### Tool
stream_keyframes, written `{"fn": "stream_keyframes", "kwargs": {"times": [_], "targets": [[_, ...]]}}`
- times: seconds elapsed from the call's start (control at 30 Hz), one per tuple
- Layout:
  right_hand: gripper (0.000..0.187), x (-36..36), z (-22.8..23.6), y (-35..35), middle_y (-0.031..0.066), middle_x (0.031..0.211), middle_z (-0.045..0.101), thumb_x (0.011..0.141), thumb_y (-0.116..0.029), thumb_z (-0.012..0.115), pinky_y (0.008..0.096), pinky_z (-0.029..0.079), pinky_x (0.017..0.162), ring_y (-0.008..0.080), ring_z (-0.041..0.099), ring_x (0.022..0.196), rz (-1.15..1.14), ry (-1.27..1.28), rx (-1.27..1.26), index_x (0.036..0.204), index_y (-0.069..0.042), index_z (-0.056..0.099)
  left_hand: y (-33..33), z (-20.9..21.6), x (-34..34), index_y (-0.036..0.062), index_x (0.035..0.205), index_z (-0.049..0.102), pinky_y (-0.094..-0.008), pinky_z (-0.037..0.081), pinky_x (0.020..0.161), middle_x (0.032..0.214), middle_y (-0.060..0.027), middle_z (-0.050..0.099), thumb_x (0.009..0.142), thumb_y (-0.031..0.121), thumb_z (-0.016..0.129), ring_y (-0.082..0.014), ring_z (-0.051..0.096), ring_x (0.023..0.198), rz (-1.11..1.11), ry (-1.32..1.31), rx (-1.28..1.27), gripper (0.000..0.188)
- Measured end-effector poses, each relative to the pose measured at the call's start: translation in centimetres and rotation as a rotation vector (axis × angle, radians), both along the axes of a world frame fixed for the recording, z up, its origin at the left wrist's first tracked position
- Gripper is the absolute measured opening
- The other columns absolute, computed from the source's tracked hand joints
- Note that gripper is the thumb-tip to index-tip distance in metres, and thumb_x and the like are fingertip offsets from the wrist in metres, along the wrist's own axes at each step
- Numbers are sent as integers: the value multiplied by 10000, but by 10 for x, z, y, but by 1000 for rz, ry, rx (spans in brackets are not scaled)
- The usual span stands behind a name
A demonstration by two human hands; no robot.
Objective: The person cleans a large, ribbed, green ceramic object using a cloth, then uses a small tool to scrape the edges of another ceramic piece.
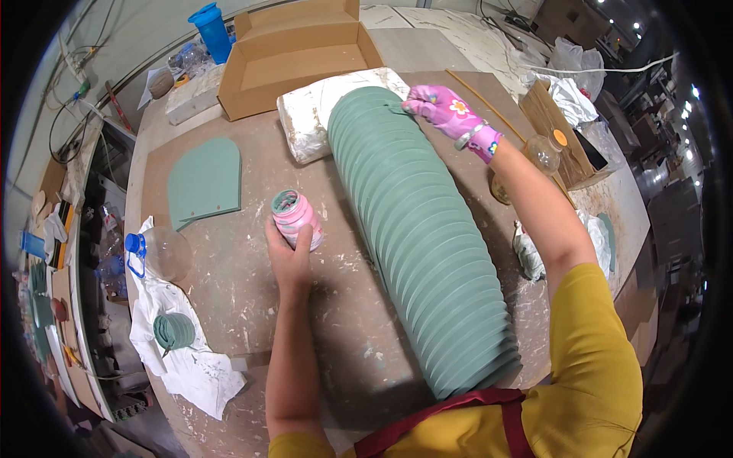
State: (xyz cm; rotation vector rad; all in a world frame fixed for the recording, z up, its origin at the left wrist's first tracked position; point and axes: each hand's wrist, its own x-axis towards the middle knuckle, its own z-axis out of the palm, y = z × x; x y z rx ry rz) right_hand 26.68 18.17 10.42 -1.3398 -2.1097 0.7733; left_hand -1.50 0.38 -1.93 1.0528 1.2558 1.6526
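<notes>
My bare left hand (291,256) is wrapped round a small pink-and-white jar (296,221), held upright with green paste showing in its open mouth. A long row of overlapping green rounded plates (420,221) runs from the far middle of the table toward me. Its far end rests by a white wrapped block (305,122). My right hand (443,113), in a pink flowered glove, has its fingertips pinched together at the right edge of the farthest plate. What they hold, if anything, is too small to name. Another flat green plate (206,179) lies apart at the left.
An open cardboard box (298,69) and a blue cup (211,34) stand at the back. Left are a clear bottle (164,252) and a green roll (174,331) on white cloth (200,378). Right lie a wooden box (569,137), a clear bottle with orange cap (544,155) and a thin stick (485,107).
</notes>
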Motion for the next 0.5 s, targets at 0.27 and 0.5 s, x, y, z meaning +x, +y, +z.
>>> {"fn": "stream_keyframes", "kwargs": {"times": [0.27, 0.5], "targets": [[267, 13, -1, -4, 68, 722, 562, 916, -291, 574, 315, 434, 682, 198, 505, 691, 2, -22, 55, 865, -30, 594, -1, 3, 1, -42, 1375, 316, -339, 381, 1014, 1281, -132, 501, 925, 65, 549, -196, 498, 1167, -50, 105, -75, 518], [308, 2, 29, -9, 132, 808, 642, 925, -329, 535, 375, 467, 700, 274, 615, 759, -46, -251, 181, 926, -29, 604, -1, 3, 3, -36, 1258, 436, -322, 442, 922, 1143, -122, 578, 869, 117, 654, -182, 560, 1040, -9, 39, -35, 471]]}}
